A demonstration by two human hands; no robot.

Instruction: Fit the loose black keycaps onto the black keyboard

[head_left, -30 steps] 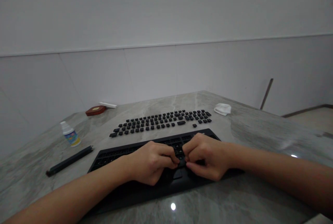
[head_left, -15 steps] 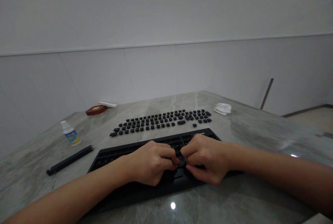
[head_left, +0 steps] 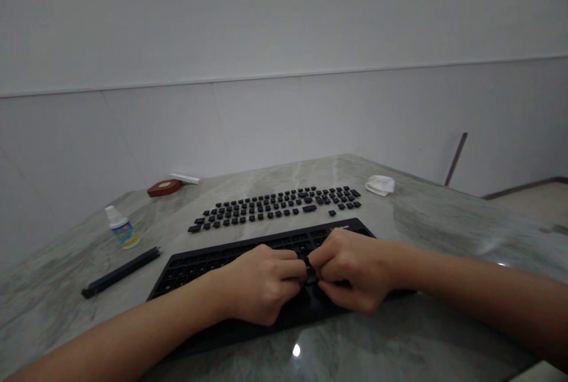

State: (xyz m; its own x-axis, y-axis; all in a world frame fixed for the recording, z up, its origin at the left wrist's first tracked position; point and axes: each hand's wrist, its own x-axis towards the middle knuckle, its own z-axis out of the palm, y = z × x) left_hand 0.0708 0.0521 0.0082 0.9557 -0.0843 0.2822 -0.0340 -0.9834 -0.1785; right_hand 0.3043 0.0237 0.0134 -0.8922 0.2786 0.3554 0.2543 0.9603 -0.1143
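A black keyboard (head_left: 204, 266) lies in front of me, its keycaps off over the visible left part, where bare key sockets show. Over its right half, my left hand (head_left: 268, 284) is closed, with curled fingertips pressed down at the keys; what is under them is hidden. Close beside it, my right hand (head_left: 348, 269) pinches thumb and fingers around a small black keycap (head_left: 312, 277) at the keyboard. Both hands nearly touch. Beyond the keyboard, many loose black keycaps (head_left: 266, 204) stand in rows on the marbled table (head_left: 426, 240).
At left stand a small white spray bottle (head_left: 122, 228) with a blue and yellow label and a long black bar (head_left: 122, 272). A reddish-brown box (head_left: 164, 187) and a white strip (head_left: 184, 178) lie at the back left. A folded white cloth (head_left: 380, 185) lies at the back right.
My left hand has shifted slightly down and turned, its fingertips curling further under. My right hand has hardly moved and stays at the same place on the keyboard.
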